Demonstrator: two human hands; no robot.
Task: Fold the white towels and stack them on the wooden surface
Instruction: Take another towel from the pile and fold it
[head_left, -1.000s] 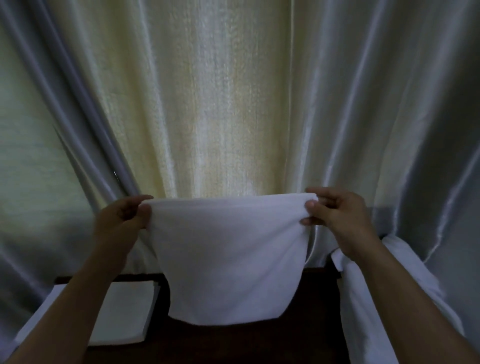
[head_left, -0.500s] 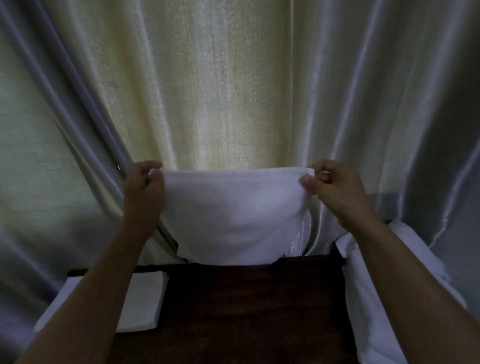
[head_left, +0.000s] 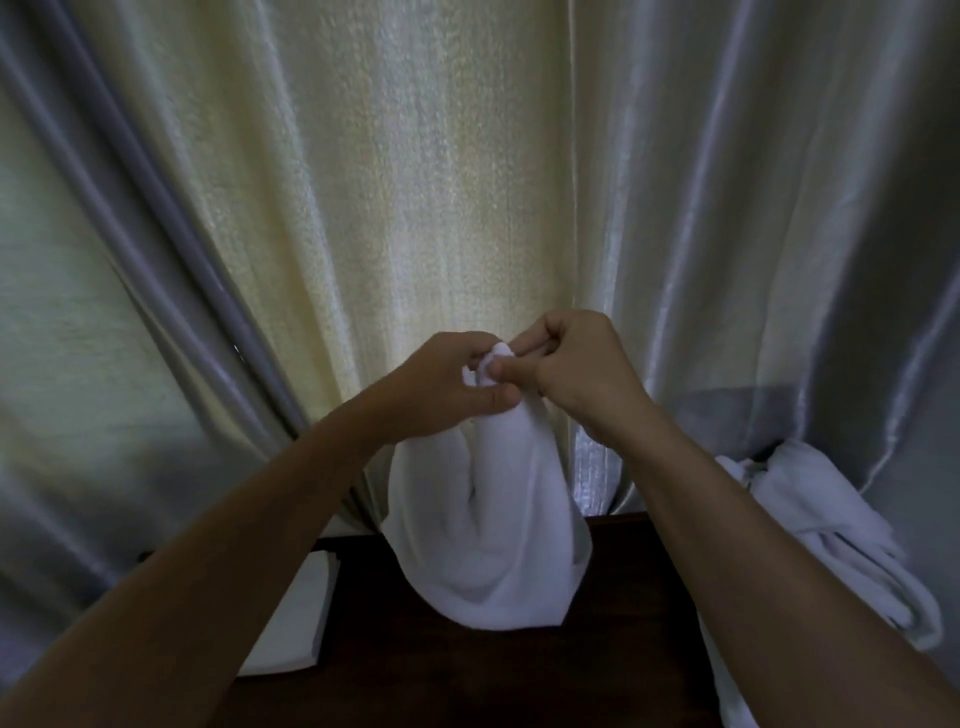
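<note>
White towel (head_left: 488, 535) is held in the air above the dark wooden surface (head_left: 467, 675), its top corners pinched together between the left hand (head_left: 447, 384) and right hand (head_left: 576, 369). One folded towel (head_left: 291, 613) is already laid on the wood at the left; a heap of unfolded towels (head_left: 831, 530) is left at the right. No writing or brand can be read.

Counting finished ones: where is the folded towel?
Head view, lower left: the folded towel lies on the wooden surface, partly behind the left forearm.
</note>
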